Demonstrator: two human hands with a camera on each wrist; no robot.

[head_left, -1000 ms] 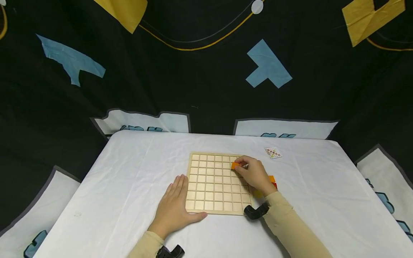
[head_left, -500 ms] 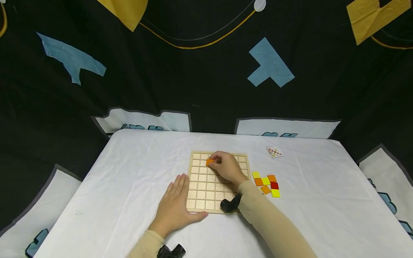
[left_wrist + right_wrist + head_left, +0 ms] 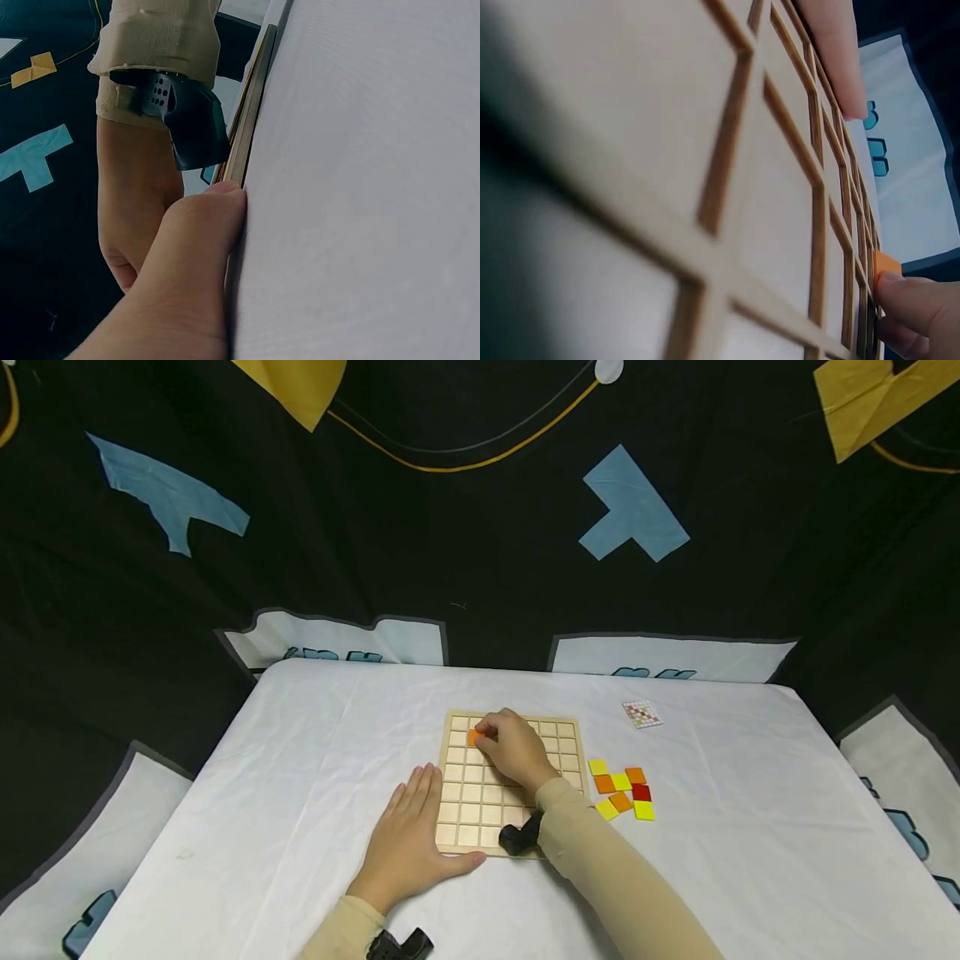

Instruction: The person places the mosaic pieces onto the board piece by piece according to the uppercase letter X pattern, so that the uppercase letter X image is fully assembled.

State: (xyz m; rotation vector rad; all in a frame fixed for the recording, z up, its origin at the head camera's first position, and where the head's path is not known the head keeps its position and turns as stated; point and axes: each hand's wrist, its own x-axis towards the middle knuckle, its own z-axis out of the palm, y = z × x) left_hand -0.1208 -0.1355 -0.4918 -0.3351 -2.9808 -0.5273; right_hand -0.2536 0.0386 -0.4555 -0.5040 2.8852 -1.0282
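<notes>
The orange square tile (image 3: 473, 737) is pinched in my right hand (image 3: 516, 750), ahead of my left hand (image 3: 405, 839), at the wooden board (image 3: 469, 814) with its raised grid. My left lies straight-fingered against the board's edge. Flat coloured tiles (image 3: 620, 782) sit right of both hands, a patterned card (image 3: 642, 714) beyond, on white cloth (image 3: 255, 827) before a black curtain (image 3: 450, 543).

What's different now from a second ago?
The right hand has carried the orange tile left across the board to near its far left corner, uncovering more loose tiles on the right. Nothing let go: the tile is still pinched. The left hand stays at the board's left edge; board and card unchanged.
</notes>
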